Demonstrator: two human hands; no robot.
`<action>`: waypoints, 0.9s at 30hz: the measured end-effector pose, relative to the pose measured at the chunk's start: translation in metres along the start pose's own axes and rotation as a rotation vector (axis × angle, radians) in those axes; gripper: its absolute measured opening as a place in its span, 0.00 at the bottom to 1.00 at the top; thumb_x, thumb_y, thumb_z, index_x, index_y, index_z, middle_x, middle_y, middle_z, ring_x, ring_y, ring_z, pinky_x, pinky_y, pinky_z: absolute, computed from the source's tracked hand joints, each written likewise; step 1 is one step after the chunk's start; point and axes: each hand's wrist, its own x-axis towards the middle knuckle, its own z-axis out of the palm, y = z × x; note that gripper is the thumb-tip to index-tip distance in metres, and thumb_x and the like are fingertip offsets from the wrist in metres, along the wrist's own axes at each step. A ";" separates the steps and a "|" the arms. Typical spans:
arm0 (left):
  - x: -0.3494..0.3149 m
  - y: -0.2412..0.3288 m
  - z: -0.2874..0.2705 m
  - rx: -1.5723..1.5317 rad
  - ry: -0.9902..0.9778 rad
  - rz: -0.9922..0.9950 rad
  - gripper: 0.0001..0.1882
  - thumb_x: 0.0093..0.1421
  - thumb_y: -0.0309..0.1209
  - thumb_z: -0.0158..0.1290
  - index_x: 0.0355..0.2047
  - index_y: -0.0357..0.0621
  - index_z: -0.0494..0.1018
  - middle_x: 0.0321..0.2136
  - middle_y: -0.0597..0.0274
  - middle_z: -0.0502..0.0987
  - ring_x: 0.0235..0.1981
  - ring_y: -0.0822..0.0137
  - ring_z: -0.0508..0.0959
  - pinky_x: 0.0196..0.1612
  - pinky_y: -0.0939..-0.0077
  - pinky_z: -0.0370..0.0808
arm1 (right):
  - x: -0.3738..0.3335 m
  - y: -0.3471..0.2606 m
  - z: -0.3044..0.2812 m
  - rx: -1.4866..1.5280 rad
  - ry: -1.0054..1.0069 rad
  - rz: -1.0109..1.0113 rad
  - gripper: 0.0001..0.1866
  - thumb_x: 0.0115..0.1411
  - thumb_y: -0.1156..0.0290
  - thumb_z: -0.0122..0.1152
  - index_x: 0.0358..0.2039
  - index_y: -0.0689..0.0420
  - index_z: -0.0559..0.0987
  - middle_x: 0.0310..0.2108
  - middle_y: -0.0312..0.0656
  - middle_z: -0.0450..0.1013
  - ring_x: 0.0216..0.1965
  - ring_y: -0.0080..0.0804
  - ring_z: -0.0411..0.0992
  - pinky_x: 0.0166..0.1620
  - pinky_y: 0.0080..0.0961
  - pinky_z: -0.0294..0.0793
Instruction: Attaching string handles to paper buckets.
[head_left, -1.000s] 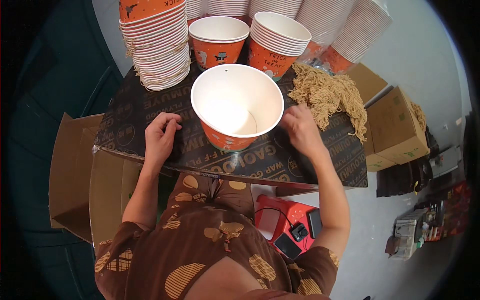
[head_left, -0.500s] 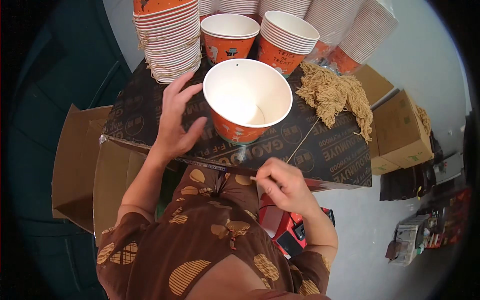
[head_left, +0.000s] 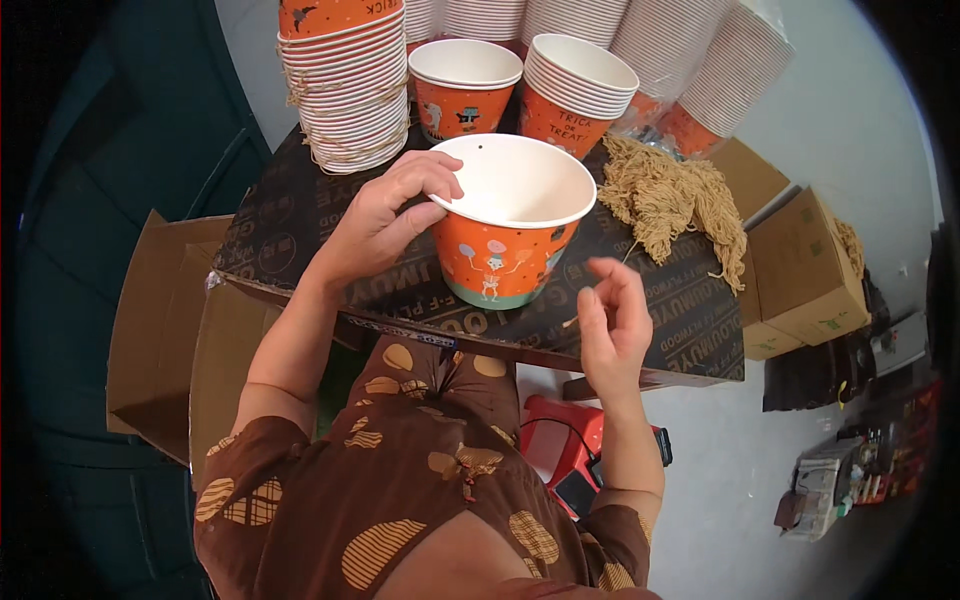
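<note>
An orange paper bucket (head_left: 500, 262) with a white inside and a skeleton print stands upright near the table's front edge. A small dark hole shows in its wall just below the far rim. My left hand (head_left: 385, 210) grips the bucket's left rim, fingers over the edge and thumb on the outside. To the right of the bucket, my right hand (head_left: 615, 320) is closed in a pinch on a strand of tan twine, whose short end pokes out to the left of the thumb. Behind that hand lies a loose heap of tan twine (head_left: 675, 205).
A tall nested stack of buckets with twine loops (head_left: 345, 110) rises at the back left. Two shorter stacks, one orange bucket group (head_left: 465, 95) and another (head_left: 575, 95), stand behind the bucket. Wrapped stacks (head_left: 745, 70) fill the back right. Cardboard boxes (head_left: 805, 265) flank the dark table (head_left: 290, 215).
My left hand has moved right and taken hold of the bucket's rim. The bucket has tipped upright, showing more of its front. My right hand has risen to the right with the twine.
</note>
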 end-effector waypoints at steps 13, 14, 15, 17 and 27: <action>0.002 -0.035 -0.018 0.048 -0.168 0.039 0.04 0.61 0.24 0.53 0.35 0.45 0.70 0.62 0.55 0.69 0.73 0.50 0.52 0.70 0.54 0.56 | 0.010 0.036 0.025 -0.221 -0.010 -0.102 0.40 0.57 0.74 0.66 0.68 0.63 0.58 0.22 0.39 0.67 0.21 0.29 0.68 0.26 0.26 0.70; 0.003 -0.039 -0.018 -0.003 -0.174 0.007 0.06 0.58 0.24 0.51 0.34 0.51 0.71 0.64 0.57 0.69 0.73 0.48 0.50 0.72 0.47 0.48 | 0.017 0.030 0.022 -0.234 -0.015 -0.136 0.41 0.57 0.74 0.65 0.68 0.63 0.57 0.23 0.39 0.67 0.21 0.29 0.68 0.26 0.26 0.70; 0.004 -0.040 -0.018 -0.004 -0.174 0.005 0.06 0.58 0.24 0.51 0.34 0.51 0.71 0.64 0.57 0.69 0.73 0.48 0.50 0.72 0.47 0.48 | 0.024 0.024 0.022 -0.247 0.007 -0.171 0.34 0.59 0.75 0.64 0.65 0.61 0.64 0.25 0.42 0.70 0.22 0.33 0.71 0.27 0.29 0.72; 0.011 -0.038 -0.014 -0.053 -0.223 0.007 0.07 0.56 0.24 0.53 0.35 0.49 0.71 0.63 0.56 0.69 0.73 0.48 0.50 0.72 0.46 0.47 | 0.038 0.029 0.016 -0.298 -0.018 -0.278 0.28 0.60 0.74 0.63 0.61 0.60 0.68 0.27 0.44 0.71 0.23 0.36 0.72 0.27 0.31 0.72; 0.013 0.009 0.030 0.324 -0.008 0.209 0.13 0.52 0.18 0.59 0.38 0.44 0.74 0.41 0.57 0.76 0.53 0.54 0.75 0.70 0.41 0.50 | 0.056 0.007 0.018 -0.450 -0.058 -0.323 0.12 0.63 0.62 0.64 0.34 0.57 0.74 0.25 0.45 0.73 0.25 0.46 0.74 0.26 0.37 0.72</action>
